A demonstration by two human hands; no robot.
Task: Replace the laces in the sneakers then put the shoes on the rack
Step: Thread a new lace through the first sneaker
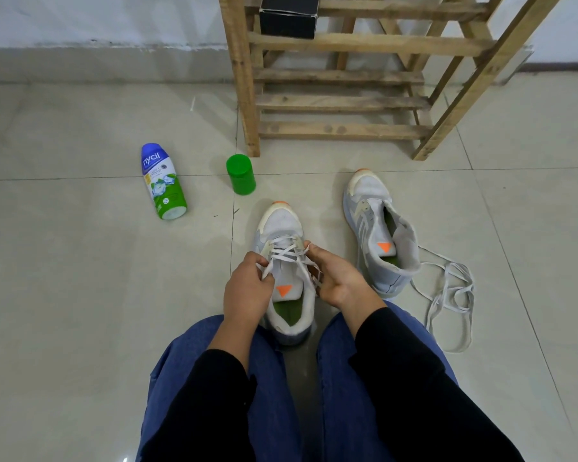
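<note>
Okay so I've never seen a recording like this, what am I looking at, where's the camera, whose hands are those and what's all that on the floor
No machine here: a person wears one wide-angle camera on the head, looking down past their own knees. The left hand and right hand each pinch the white lace partly threaded through the near sneaker, which stands on the tiled floor between the knees. The second sneaker stands to the right, unlaced, with a loose lace tangled beside it. To the left a bottle lies on its side and a green container stands upright. Behind is a wooden rack with a black box on a shelf.
</note>
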